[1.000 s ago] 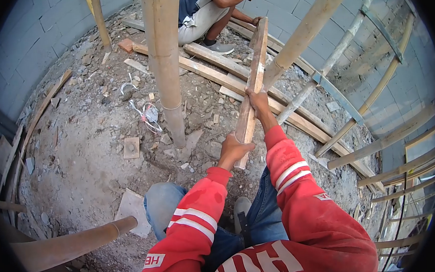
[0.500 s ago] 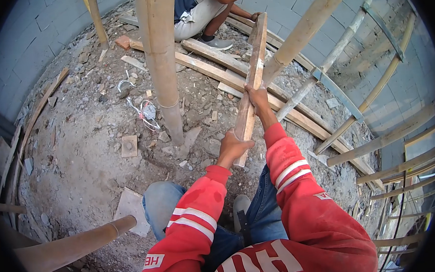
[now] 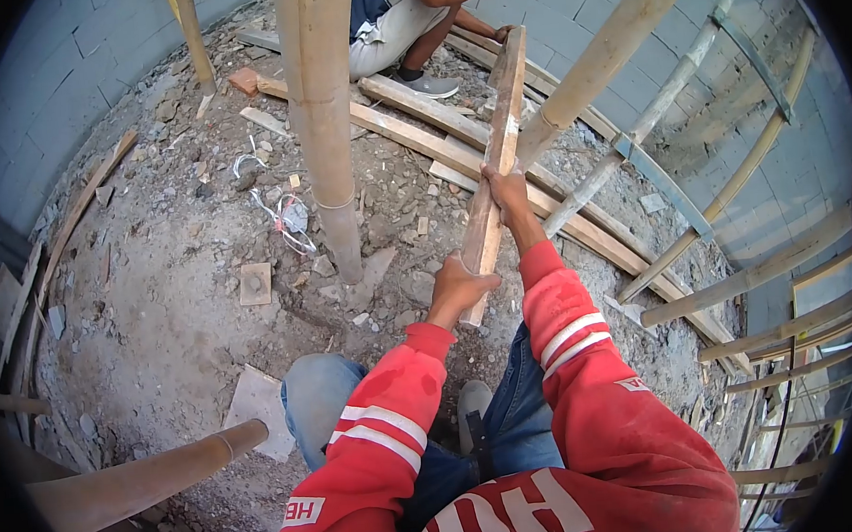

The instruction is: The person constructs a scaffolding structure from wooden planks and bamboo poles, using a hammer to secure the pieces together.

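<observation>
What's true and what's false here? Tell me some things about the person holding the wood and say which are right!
1. The left hand and the right hand both grip the wooden plank. True.
2. The left hand holds the plank farther up than the right hand. False: the right hand is farther up, and the left hand is near the lower end.
3. The sleeves are blue. False: they are red with white stripes.
4. Another person is on the ground near the plank's far end. True.
5. The thick bamboo pole left of the plank lies flat. False: it stands upright in the dirt.
</observation>
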### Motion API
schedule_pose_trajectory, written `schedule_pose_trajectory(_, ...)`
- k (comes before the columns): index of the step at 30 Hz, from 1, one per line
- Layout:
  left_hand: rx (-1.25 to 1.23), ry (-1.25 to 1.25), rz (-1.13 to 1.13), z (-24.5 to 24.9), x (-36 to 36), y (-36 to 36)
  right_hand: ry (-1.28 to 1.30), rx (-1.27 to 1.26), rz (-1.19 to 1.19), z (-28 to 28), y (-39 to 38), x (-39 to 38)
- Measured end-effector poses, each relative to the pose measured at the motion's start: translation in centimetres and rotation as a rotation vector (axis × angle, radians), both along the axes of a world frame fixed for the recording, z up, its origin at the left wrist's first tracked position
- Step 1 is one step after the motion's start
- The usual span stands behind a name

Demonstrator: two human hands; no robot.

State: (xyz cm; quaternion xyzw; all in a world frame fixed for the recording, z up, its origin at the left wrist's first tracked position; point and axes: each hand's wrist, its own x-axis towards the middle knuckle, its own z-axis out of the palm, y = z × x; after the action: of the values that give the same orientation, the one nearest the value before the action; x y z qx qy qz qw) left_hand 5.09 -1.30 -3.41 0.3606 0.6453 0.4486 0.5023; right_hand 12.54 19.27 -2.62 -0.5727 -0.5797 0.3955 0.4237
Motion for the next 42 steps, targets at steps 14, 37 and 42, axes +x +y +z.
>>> schedule_pose_trajectory(14, 0.039, 0.043, 0.026, -1.6, 0.5, 0.6, 0.023, -0.053, 0.024, 0.2, 0.2, 0.3)
schedule_pose_trajectory(37, -0.007, -0.010, -0.027, 0.2, -0.2, -0.2, 0.009, -0.037, 0.018, 0.8, -0.7, 0.0)
schedule_pose_trajectory(42, -0.022, -0.007, -0.041, 0.1, -0.2, -0.1, 0.025, -0.043, 0.036, 0.8, -0.6, 0.1)
